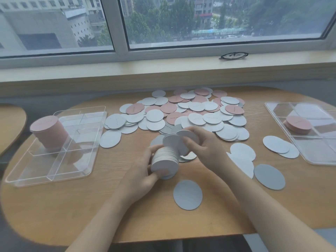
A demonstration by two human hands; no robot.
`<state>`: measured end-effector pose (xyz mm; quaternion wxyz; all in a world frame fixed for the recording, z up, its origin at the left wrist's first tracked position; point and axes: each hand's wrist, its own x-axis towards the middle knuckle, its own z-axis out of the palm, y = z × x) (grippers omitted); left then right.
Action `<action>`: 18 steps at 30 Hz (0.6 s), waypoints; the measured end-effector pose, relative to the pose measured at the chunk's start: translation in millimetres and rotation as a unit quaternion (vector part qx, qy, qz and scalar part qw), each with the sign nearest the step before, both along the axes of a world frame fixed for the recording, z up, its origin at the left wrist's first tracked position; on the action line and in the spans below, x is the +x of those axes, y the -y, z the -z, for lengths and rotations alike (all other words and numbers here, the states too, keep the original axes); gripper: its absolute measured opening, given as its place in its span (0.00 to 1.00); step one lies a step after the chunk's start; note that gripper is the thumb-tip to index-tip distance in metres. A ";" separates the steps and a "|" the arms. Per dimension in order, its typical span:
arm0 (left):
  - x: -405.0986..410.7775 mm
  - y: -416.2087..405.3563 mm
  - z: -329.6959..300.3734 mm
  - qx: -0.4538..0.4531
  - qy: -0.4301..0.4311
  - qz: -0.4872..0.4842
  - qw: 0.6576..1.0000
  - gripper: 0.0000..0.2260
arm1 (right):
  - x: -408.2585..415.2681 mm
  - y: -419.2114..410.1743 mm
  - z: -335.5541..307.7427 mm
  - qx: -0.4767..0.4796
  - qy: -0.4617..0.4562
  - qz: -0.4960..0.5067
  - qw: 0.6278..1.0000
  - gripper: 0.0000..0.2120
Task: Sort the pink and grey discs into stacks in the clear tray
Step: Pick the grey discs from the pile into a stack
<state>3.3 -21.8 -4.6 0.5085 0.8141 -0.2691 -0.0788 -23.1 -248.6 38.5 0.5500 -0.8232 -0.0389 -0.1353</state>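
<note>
The sorting is partly done, by the look of it. A tall pink stack [48,132] already stands in a far corner compartment of the clear tray [85,171] on the left, and a short pink stack [298,125] sits in a second clear tray [325,160] on the right. No grey stack is in either tray yet.

The grey one is being built in the hands. The left hand [143,171] grips a thick grey stack [164,161] around its edge, held on its side just above the table [54,215], while the right hand [205,145] pinches a few more grey discs [183,136] against the far end of that stack.

Much is left — a big mixed pile [181,111] of pink and grey discs covers the middle of the table, and single grey discs lie scattered nearer the person, one [187,194] just in front of the hands. Most of the pile still needs sorting, I judge.
</note>
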 end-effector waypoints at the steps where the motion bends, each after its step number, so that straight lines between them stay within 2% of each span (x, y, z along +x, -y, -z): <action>1: 0.6 -0.1 0.2 -0.004 -0.008 -0.001 1.000 0.30 | 0.3 -3.0 2.2 0.033 -0.003 -0.015 0.999 0.06; 4: 1.3 -0.6 2.7 -0.009 -0.012 -0.003 1.000 0.35 | -1.1 -5.4 9.0 0.112 -0.009 -0.048 0.993 0.06; 6: 1.5 -0.3 3.5 -0.008 -0.007 -0.004 1.000 0.36 | -2.3 -6.5 13.3 0.095 -0.012 -0.052 0.994 0.06; 11: 2.5 1.3 4.4 -0.002 0.006 -0.008 1.000 0.27 | -1.8 -13.2 14.6 0.071 -0.019 -0.053 0.996 0.05; 14: 3.0 0.2 5.1 -0.004 0.009 -0.014 1.000 0.28 | -0.8 -8.1 13.7 0.110 -0.028 -0.050 0.992 0.03; 18: 3.0 -0.2 3.6 0.000 0.020 -0.008 1.000 0.29 | -2.0 -7.1 14.6 0.141 -0.037 -0.042 0.988 0.07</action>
